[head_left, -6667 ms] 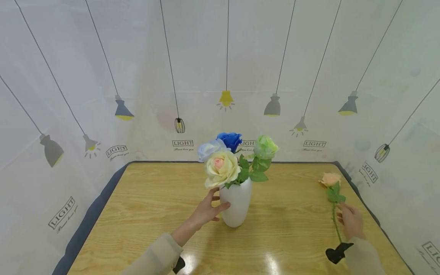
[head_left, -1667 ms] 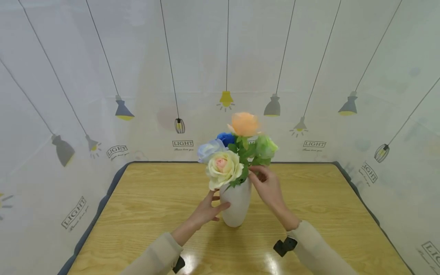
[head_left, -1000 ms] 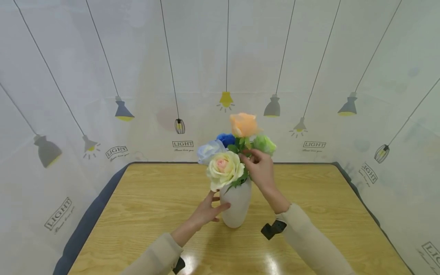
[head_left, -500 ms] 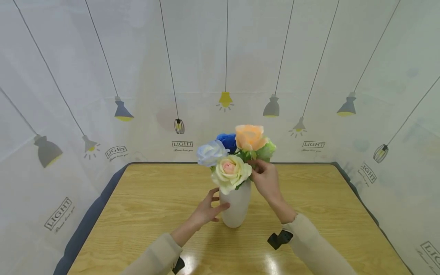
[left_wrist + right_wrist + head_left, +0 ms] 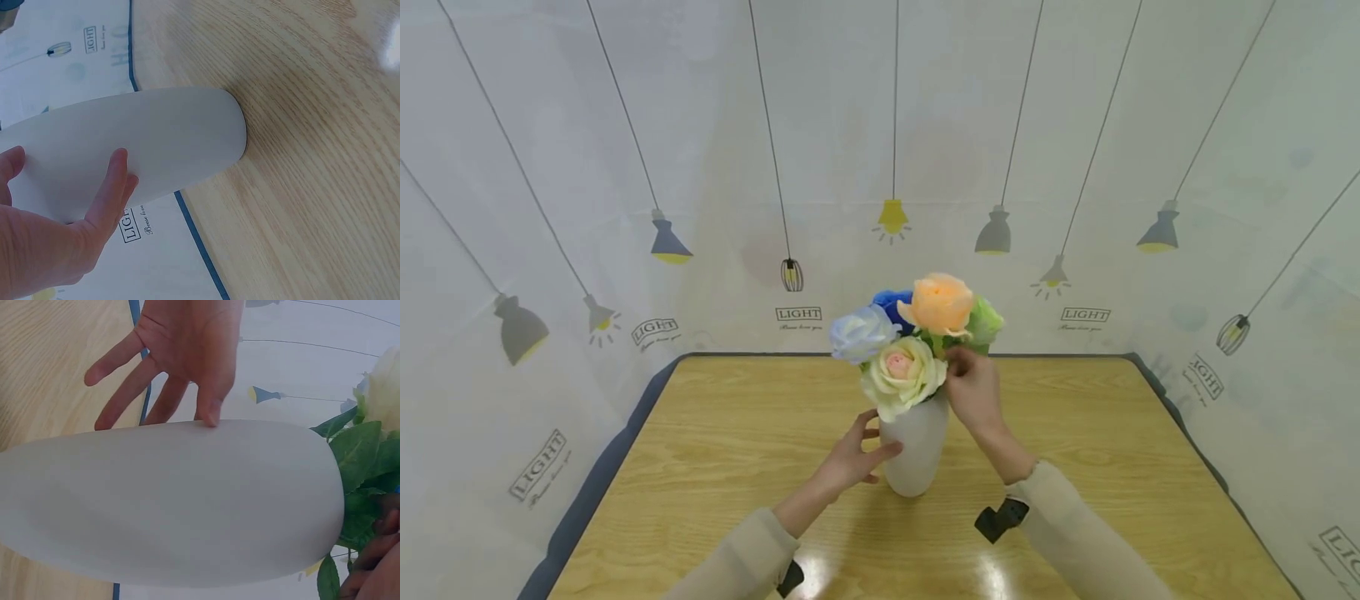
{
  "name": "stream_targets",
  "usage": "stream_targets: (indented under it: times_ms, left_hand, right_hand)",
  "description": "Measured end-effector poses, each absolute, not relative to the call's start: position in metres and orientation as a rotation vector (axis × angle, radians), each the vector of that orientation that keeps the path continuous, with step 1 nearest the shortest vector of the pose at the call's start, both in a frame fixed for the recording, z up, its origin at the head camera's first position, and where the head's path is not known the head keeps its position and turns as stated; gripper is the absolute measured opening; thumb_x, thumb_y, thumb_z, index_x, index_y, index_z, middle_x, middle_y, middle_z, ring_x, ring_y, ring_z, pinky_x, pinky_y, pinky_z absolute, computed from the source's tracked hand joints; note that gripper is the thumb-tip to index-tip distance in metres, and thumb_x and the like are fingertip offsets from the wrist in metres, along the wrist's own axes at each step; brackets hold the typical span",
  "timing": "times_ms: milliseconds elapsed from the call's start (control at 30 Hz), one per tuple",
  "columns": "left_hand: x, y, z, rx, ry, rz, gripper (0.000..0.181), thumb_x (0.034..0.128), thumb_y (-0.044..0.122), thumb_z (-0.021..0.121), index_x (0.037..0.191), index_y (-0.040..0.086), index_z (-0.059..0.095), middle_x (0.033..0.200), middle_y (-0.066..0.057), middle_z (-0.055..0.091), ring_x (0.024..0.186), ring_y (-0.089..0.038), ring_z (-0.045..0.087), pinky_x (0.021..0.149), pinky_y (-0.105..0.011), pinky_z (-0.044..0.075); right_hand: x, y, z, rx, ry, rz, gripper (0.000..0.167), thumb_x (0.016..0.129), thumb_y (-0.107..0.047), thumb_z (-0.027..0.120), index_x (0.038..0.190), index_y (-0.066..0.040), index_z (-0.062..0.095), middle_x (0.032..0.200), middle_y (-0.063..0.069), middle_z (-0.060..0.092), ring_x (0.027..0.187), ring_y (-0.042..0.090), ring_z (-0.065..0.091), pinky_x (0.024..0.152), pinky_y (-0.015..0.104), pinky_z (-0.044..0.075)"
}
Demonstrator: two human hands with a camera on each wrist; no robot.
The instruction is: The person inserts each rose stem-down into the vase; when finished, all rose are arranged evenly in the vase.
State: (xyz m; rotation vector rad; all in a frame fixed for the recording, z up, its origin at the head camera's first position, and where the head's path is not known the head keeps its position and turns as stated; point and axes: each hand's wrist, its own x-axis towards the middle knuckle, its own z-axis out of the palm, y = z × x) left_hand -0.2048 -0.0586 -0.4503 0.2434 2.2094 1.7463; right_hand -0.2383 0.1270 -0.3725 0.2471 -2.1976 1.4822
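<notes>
A white vase (image 5: 913, 454) stands upright on the table, holding several artificial roses. My left hand (image 5: 848, 454) holds the vase's left side; in the right wrist view this hand's thumb (image 5: 212, 412) touches the wall and other fingers reach behind it. Just above the mouth, my right hand (image 5: 976, 392) pinches the peach rose (image 5: 942, 304) low under its bloom; leaves and other blooms hide most of the fingertips and stem. Around it are a cream rose (image 5: 901, 375), a pale blue rose (image 5: 861, 333), a dark blue rose (image 5: 887, 302) and a green rose (image 5: 987, 321).
The wooden table (image 5: 737, 417) has a dark blue border (image 5: 632, 425) at its edges. A pale cloth wall (image 5: 827, 125) printed with lamps rises behind and at both sides. Each wrist carries a black camera (image 5: 1002, 518).
The right hand has brought the peach rose from the table's right side into the vase and lowered it among the others. The cream rose has shifted slightly right. The left hand stays put.
</notes>
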Motion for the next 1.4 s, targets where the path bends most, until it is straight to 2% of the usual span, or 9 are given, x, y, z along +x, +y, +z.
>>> stream_targets:
  times_ms: [267,533,667,800,933,1067,1200,1333,1400]
  left_hand:
    - [-0.205,-0.059,-0.449,0.237,2.205,1.742,0.075,0.0815,0.038,0.062,0.137,0.008,0.022,0.128,-0.026,0.033,0.105,-0.04,0.044,0.062,-0.039,0.05]
    - [-0.205,-0.059,-0.448,0.232,2.193,1.754,0.075,0.0816,0.037,0.062,0.137,0.008,0.021,0.128,-0.026,0.033,0.105,-0.04,0.045,0.064,-0.042,0.05]
    - [-0.204,-0.059,-0.448,0.227,2.193,1.754,0.075,0.0816,0.036,0.062,0.137,0.008,0.021,0.128,-0.026,0.034,0.104,-0.04,0.045,0.063,-0.039,0.05]
    - [-0.204,-0.059,-0.449,0.23,2.195,1.754,0.074,0.0819,0.036,0.062,0.137,0.008,0.021,0.128,-0.026,0.034,0.105,-0.04,0.045,0.062,-0.039,0.05]
    - [-0.204,-0.059,-0.449,0.232,2.198,1.751,0.075,0.0817,0.036,0.062,0.137,0.007,0.021,0.127,-0.026,0.034,0.105,-0.04,0.044,0.062,-0.039,0.05]
    - [-0.204,-0.059,-0.449,0.232,2.2,1.753,0.077,0.0816,0.036,0.062,0.138,0.007,0.02,0.127,-0.026,0.034,0.104,-0.04,0.045,0.062,-0.039,0.05]
    - [-0.205,-0.059,-0.45,0.228,2.203,1.75,0.076,0.0815,0.037,0.062,0.138,0.008,0.02,0.127,-0.026,0.034,0.104,-0.04,0.045,0.062,-0.038,0.051]
    - [-0.205,-0.059,-0.45,0.23,2.204,1.751,0.076,0.0814,0.037,0.063,0.137,0.007,0.021,0.127,-0.026,0.035,0.104,-0.04,0.045,0.062,-0.039,0.05]
    - [-0.204,-0.059,-0.45,0.233,2.204,1.753,0.076,0.0814,0.037,0.063,0.137,0.007,0.021,0.127,-0.026,0.035,0.105,-0.04,0.045,0.062,-0.039,0.05]
  right_hand:
    - [-0.238,0.13,-0.382,0.208,-2.233,1.557,0.017,0.068,0.012,0.048,0.075,0.007,0.062,0.05,0.002,0.042,0.042,0.009,0.035,0.038,0.021,0.028]
    - [-0.235,0.136,-0.388,0.255,-2.28,1.61,0.006,0.074,0.004,0.058,0.07,0.005,0.061,0.047,0.001,0.038,0.039,0.006,0.032,0.036,0.021,0.026]
    - [-0.234,0.138,-0.389,0.254,-2.297,1.643,0.019,0.078,-0.002,0.062,0.062,0.003,0.054,0.045,0.001,0.036,0.039,0.007,0.03,0.036,0.022,0.024]
    - [-0.234,0.139,-0.389,0.265,-2.303,1.645,0.023,0.078,-0.003,0.062,0.058,0.0,0.051,0.044,0.001,0.036,0.038,0.009,0.03,0.035,0.021,0.024]
    - [-0.231,0.139,-0.385,0.263,-2.345,1.651,0.023,0.079,-0.003,0.062,0.058,0.0,0.052,0.044,0.0,0.037,0.036,0.003,0.029,0.035,0.021,0.023]
    - [-0.22,0.136,-0.37,0.294,-2.371,1.645,0.018,0.079,-0.001,0.06,0.063,0.005,0.055,0.044,0.0,0.037,0.036,-0.001,0.027,0.035,0.02,0.024]
    - [-0.21,0.135,-0.358,0.308,-2.391,1.639,0.015,0.079,0.0,0.059,0.066,0.007,0.055,0.046,-0.001,0.039,0.037,0.001,0.029,0.037,0.019,0.025]
    - [-0.215,0.143,-0.368,0.321,-2.388,1.656,0.01,0.081,-0.005,0.061,0.081,0.005,0.063,0.049,0.002,0.044,0.042,0.007,0.037,0.038,0.022,0.032]
    - [-0.217,0.149,-0.374,0.298,-2.389,1.668,0.016,0.082,-0.011,0.062,0.091,0.002,0.064,0.053,0.006,0.048,0.045,0.01,0.04,0.04,0.023,0.033]
